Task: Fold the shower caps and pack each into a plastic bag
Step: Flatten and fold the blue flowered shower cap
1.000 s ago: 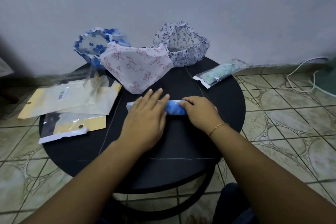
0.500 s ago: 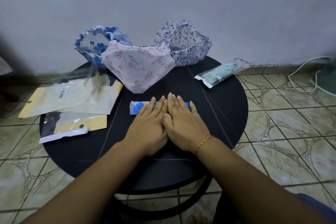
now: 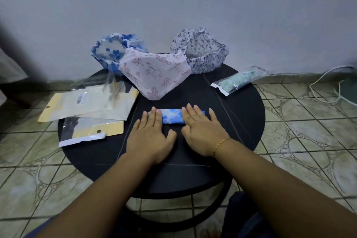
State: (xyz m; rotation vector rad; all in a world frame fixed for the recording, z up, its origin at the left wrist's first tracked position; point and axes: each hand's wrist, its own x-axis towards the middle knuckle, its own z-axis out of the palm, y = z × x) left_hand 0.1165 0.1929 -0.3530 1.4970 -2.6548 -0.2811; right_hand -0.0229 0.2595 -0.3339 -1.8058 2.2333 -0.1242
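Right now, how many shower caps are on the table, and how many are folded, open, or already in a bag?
Folded under both hands: 1, the blue cap
Open, not folded: 3, the blue clover cap, the pink cap, the navy sprig cap
Already bagged: 1, the green cap
Total: 5 caps

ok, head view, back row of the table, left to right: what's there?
blue-flower shower cap → pink-print shower cap → dark-print shower cap → bagged green shower cap, lying at the right edge of the table.
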